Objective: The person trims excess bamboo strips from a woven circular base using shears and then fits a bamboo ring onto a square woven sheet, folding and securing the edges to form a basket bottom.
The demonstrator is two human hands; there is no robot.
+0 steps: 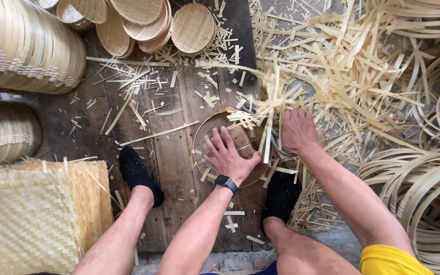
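Splinters threaten: left hand (226,153) presses flat, fingers spread, on the hoop (202,130); right hand (296,130) clenches a blade (276,147) trimming strips (260,109).

Bamboo strips (268,109) blur beside the right hand (296,130), whose fingers vanish behind them; stacked round trays (24,46) and woven mats (26,219) run off the frame's left edge.

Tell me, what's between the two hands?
In the head view, upright pale bamboo strips stand between the left hand and right hand, over the round hoop.
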